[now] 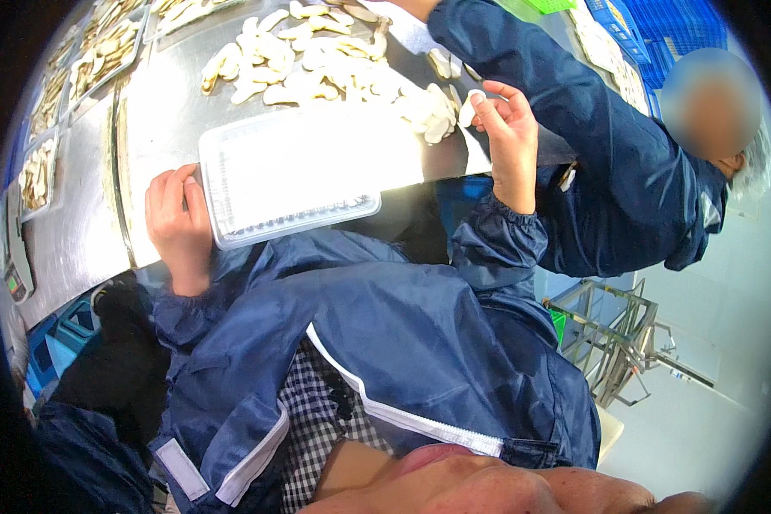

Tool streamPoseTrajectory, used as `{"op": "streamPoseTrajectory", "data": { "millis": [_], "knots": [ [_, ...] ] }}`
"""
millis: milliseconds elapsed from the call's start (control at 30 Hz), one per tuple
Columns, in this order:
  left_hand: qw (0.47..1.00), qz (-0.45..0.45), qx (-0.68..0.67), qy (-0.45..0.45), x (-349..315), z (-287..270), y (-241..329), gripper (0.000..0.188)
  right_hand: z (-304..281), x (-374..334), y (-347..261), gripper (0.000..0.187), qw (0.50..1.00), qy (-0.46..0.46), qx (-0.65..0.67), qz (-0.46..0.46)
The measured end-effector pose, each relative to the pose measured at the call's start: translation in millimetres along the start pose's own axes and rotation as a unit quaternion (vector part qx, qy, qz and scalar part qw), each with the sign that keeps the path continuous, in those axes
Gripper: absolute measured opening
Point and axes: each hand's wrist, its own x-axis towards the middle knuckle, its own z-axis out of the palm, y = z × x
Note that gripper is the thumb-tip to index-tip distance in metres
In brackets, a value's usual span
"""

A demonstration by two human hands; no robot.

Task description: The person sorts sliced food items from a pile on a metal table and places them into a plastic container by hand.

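Observation:
A pale mushroom slice [469, 109] is pinched between the thumb and fingers of my right hand [507, 128], near the table's right end. Just left of it lies a small cluster of similar slices [437, 113]. A clear plastic tray [295, 214] sits in front of me at the table's front edge; glare washes out most of its inside. Beside the tray's left rim is my left hand [178, 214], fingers loosely bent and thumb apart, with nothing seen in its grasp. Beyond the tray spreads a heap of pale slices [274, 64].
Filled trays [111, 56] stand along the left of the metal table [167, 111]. A scale [15, 248] sits at the far left edge. Close on my right, a co-worker's sleeve [522, 68] reaches across the table. Blue crates [668, 34] are stacked behind; a metal frame [612, 325] stands lower right.

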Motion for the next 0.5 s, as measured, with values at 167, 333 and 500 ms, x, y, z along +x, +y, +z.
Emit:
{"op": "streamPoseTrajectory", "data": {
  "millis": [167, 333, 500],
  "knots": [
    [1.0, 0.018, -0.001, 0.015, 0.1, 8.0, 0.5, 0.016, -8.0, -2.3, 13.7, 0.026, 1.0, -0.004, -0.025, -0.004],
    [1.0, 0.007, -0.01, 0.011, -1.8, 6.4, -3.8, 0.015, 6.6, 2.7, 31.4, 0.021, 0.998, -0.053, -0.002, -0.039],
    [1.0, -0.001, -0.017, 0.012, 1.0, 2.5, -1.4, 0.013, 23.1, 2.6, 11.2, 0.014, 0.984, 0.027, -0.125, -0.128]
  ]
}}
